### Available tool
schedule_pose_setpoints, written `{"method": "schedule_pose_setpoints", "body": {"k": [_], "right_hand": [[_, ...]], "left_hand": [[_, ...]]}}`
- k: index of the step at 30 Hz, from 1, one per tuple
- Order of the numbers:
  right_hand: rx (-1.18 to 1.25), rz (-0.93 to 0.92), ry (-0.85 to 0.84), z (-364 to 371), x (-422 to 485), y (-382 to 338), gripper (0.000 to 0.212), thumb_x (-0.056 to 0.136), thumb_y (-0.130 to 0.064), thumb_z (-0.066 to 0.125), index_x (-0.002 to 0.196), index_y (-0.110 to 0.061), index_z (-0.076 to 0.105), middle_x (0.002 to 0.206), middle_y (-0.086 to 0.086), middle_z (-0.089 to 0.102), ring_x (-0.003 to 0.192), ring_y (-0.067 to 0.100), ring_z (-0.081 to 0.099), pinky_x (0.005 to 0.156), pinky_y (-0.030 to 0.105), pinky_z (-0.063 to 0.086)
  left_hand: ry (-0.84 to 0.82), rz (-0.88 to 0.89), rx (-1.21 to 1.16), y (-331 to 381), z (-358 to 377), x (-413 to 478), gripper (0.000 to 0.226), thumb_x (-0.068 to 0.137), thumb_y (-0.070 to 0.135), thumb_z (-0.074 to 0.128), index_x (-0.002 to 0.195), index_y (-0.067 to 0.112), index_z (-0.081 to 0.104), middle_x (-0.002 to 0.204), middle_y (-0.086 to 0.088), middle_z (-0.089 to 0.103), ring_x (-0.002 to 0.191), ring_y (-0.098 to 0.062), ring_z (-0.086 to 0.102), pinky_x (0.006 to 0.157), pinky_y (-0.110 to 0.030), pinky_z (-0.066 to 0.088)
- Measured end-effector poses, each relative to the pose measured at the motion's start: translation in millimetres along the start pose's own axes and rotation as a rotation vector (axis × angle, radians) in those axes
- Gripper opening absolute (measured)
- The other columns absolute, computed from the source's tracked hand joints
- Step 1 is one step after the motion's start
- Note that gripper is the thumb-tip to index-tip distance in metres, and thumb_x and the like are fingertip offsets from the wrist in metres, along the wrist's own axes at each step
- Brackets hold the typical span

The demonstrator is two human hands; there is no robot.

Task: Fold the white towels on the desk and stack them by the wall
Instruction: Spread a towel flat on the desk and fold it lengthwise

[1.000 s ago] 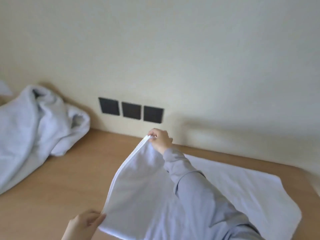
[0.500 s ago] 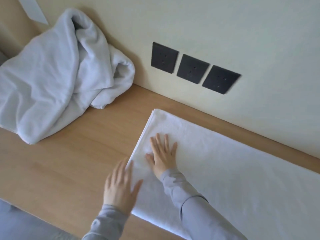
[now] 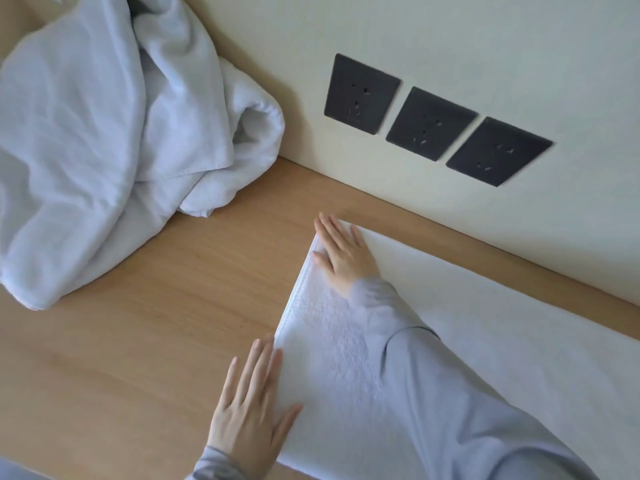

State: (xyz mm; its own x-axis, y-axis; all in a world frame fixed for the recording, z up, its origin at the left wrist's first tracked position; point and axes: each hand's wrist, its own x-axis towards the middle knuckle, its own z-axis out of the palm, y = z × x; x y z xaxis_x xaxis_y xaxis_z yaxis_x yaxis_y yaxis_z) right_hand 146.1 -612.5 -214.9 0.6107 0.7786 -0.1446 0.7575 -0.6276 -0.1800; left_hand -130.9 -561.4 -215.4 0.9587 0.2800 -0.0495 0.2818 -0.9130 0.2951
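A white towel lies flat on the desk, already folded over once, with its long back edge close to the wall. The left hand is open and flat, resting on the near corner of the towel's left edge. The right hand is also open and flat, pressing the far corner at about 12 o'clock from the left one. Neither hand is grabbing anything.

What could go wrong? If the hands slide too hard, I think the top layer could creep and the two edges would stop lining up, so the fold would come out crooked. The next fold could also drag the towel against the wall and bunch it up there.

At 10 o'clock sits a messy pile of towels, not folded yet, leaning on the wall. Between that pile and the flat towel there is bare desk, so there is room to the left. Three dark sockets are on the wall above. The towel's right end runs out of view.
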Motion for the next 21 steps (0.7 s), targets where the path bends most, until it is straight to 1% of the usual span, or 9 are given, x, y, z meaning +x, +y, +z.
{"method": "schedule_pose_setpoints", "body": {"k": [4,6,8,12,13,15,18,19,21], "right_hand": [[0.331,-0.057,0.073,-6.3,-20.8,-35.9,0.053,0.099,-0.018,0.035,0.148,-0.008,0.017,0.158,0.007,0.008,0.146,0.017,0.007,0.119,0.033,0.009],[0.42,-0.119,0.127,-4.3,-57.6,-53.9,0.049,0.099,-0.016,0.034,0.146,-0.008,0.023,0.157,0.008,0.014,0.145,0.015,0.011,0.118,0.026,0.01],[0.371,-0.198,0.113,6.8,-99.5,-56.2,0.047,0.101,-0.022,0.028,0.146,-0.009,0.025,0.156,0.006,0.018,0.145,0.014,0.013,0.118,0.032,0.013],[0.064,-0.27,0.033,13.1,-132.7,10.2,0.052,0.095,-0.032,0.04,0.142,-0.011,0.035,0.151,0.004,0.031,0.142,0.02,0.024,0.114,0.049,0.022],[0.028,-0.194,0.036,9.7,-130.2,35.3,0.052,0.094,-0.033,0.042,0.141,-0.011,0.037,0.149,0.005,0.034,0.14,0.023,0.028,0.114,0.049,0.022],[0.022,0.116,0.088,0.3,-117.6,86.2,0.05,0.096,-0.029,0.04,0.142,-0.009,0.035,0.151,0.007,0.029,0.141,0.025,0.027,0.115,0.047,0.019],[-0.019,0.547,0.018,-7.7,-95.0,132.0,0.055,0.101,-0.036,0.021,0.149,-0.011,0.013,0.158,0.003,0.009,0.146,0.015,0.004,0.119,0.038,0.001],[-0.023,0.608,0.005,-7.6,-89.1,130.5,0.056,0.1,-0.038,0.016,0.149,-0.011,0.009,0.159,0.003,0.004,0.146,0.015,-0.002,0.119,0.038,-0.003],[0.034,0.598,0.077,-7.0,-86.6,104.0,0.057,0.101,-0.035,0.021,0.148,-0.007,0.007,0.158,0.009,0.0,0.146,0.02,-0.004,0.118,0.042,-0.004]], "left_hand": [[-0.011,0.04,-0.022,27.9,-0.3,35.3,0.068,0.096,0.049,0.021,0.136,-0.002,0.042,0.147,-0.015,0.036,0.141,-0.024,0.021,0.112,-0.038,0.019],[-0.05,0.073,-0.009,33.3,1.0,51.8,0.067,0.097,0.046,0.018,0.133,-0.003,0.046,0.143,-0.016,0.037,0.14,-0.023,0.028,0.111,-0.037,0.018],[-0.092,0.085,0.0,32.7,4.1,57.5,0.068,0.099,0.045,0.011,0.133,-0.003,0.047,0.143,-0.018,0.036,0.134,-0.027,0.04,0.111,-0.038,0.019],[-0.073,0.062,-0.015,28.2,11.7,54.9,0.071,0.097,0.05,0.018,0.138,-0.005,0.037,0.148,-0.018,0.035,0.137,-0.027,0.035,0.112,-0.039,0.022],[-0.068,0.062,-0.018,27.9,12.6,54.3,0.072,0.096,0.051,0.02,0.139,-0.005,0.035,0.149,-0.017,0.033,0.139,-0.026,0.031,0.112,-0.039,0.022],[-0.047,0.062,-0.005,27.3,14.7,55.0,0.073,0.095,0.052,0.02,0.141,-0.004,0.032,0.151,-0.016,0.029,0.14,-0.024,0.027,0.113,-0.039,0.021],[-0.026,0.061,0.025,28.3,17.0,55.4,0.074,0.095,0.052,0.022,0.142,-0.004,0.031,0.152,-0.016,0.028,0.14,-0.025,0.028,0.114,-0.039,0.02],[-0.022,0.063,0.034,28.8,16.8,55.4,0.074,0.094,0.052,0.022,0.142,-0.003,0.031,0.152,-0.017,0.028,0.14,-0.026,0.028,0.114,-0.039,0.02],[-0.024,0.065,0.053,29.5,16.6,55.8,0.074,0.093,0.051,0.026,0.142,-0.003,0.03,0.151,-0.017,0.028,0.14,-0.028,0.029,0.114,-0.039,0.02]]}}
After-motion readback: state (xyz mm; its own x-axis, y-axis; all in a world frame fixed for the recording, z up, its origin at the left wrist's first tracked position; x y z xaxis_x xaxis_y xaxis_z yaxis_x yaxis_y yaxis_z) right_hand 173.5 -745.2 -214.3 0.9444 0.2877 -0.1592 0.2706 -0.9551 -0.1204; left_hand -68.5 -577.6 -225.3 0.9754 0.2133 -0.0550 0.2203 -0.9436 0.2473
